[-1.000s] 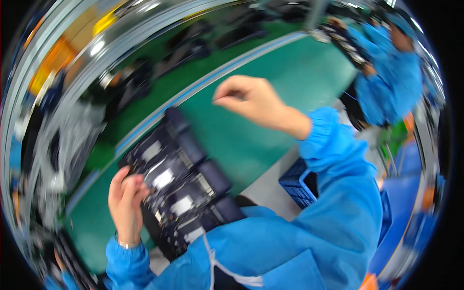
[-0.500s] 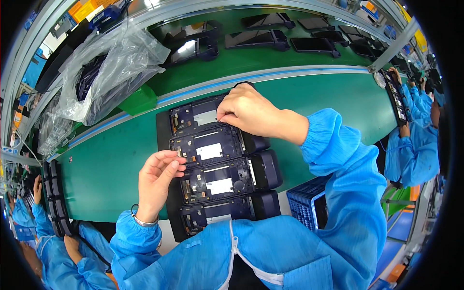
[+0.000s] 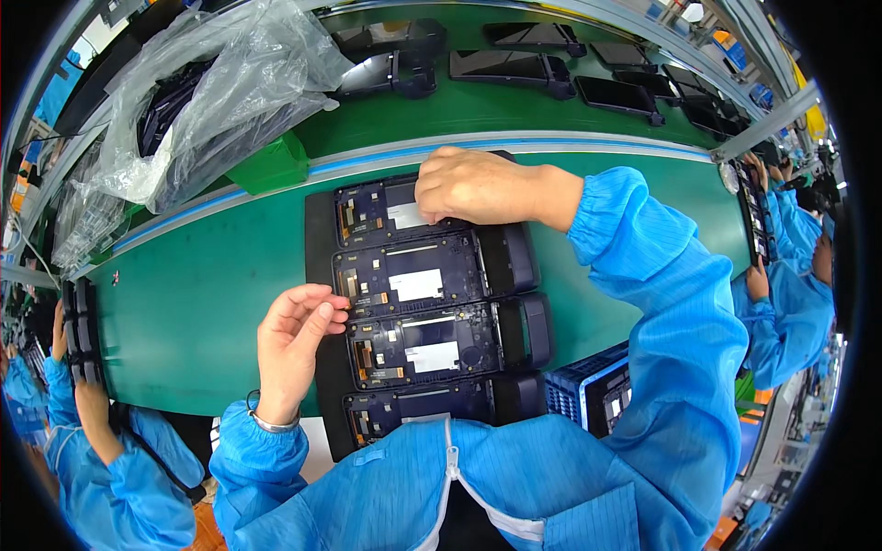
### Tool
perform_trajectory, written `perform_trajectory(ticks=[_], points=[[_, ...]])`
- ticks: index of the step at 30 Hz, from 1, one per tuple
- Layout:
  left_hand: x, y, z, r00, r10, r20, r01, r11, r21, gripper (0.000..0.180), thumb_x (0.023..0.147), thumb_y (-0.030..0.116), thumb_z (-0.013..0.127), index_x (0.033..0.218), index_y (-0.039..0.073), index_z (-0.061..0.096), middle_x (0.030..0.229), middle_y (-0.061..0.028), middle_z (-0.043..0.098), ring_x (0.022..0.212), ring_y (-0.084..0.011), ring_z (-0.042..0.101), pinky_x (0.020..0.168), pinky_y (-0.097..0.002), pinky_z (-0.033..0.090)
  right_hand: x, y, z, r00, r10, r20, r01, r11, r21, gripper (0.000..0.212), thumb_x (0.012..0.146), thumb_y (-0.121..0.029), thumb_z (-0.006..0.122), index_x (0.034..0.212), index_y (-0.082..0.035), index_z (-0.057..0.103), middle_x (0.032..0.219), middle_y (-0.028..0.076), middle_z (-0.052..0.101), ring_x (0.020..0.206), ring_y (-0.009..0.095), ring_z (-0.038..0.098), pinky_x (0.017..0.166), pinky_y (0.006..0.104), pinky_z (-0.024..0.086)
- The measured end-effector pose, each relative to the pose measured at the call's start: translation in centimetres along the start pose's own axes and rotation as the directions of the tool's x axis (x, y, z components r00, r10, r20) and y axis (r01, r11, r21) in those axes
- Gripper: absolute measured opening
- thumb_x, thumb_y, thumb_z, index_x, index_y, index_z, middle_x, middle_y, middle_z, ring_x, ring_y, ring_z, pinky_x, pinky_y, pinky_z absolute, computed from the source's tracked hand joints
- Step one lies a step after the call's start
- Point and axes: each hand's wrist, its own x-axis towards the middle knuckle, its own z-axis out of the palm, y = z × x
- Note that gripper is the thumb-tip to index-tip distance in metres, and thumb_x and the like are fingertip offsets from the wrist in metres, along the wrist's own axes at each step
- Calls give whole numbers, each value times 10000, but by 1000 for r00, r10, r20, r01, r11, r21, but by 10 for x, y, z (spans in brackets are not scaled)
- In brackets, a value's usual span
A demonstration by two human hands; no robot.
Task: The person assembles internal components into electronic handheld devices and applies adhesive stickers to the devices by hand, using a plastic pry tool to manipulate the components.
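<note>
Several dark device housings lie in a column on a black tray (image 3: 322, 230), inner sides up, showing small boards, orange flex strips and white labels. My right hand (image 3: 469, 186) is over the farthest housing (image 3: 371, 209), its fingers curled down at the right of the white label. Its fingertips are hidden, and so is anything between them. My left hand (image 3: 303, 335) hovers by the left edge of the second housing (image 3: 413, 273), beside the third housing (image 3: 424, 349). Thumb and fingers are drawn together there; anything held is too small to make out. The nearest housing (image 3: 413, 409) is partly covered by my jacket.
Finished-looking handheld devices (image 3: 511, 66) lie on a green shelf behind a metal rail. Clear plastic bags (image 3: 239, 101) and a green bin (image 3: 271, 165) stand at the far left. A blue crate (image 3: 574, 390) sits near right. Co-workers' hands (image 3: 758, 280) work at both ends of the green bench.
The view has shifted slightly, so the shelf sits more to the right. My right hand has turned flatter and lowered its fingers over the farthest housing. My left hand keeps nearly the same pose.
</note>
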Motion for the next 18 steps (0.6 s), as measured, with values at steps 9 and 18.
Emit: perform_trajectory(ticks=[9,18], points=[[-1,-5,-5,998,-8,-64,6,1000,-30,197,886,87,557,1062,0,543,939,-110,632,819,-150,609,721,-262,507,-3,6,5,999,-48,24,48,998,-26,16,722,-90,560,710,-83,568,764,13,581,811,189,541,781,304,404],[-3,-7,-7,996,-15,-86,12,999,-33,194,886,83,554,1062,1,545,937,-112,633,813,-149,609,715,-261,509,5,6,0,957,-280,79,291,925,-243,50,663,-119,571,656,-69,564,709,23,544,770,200,533,776,311,420]])
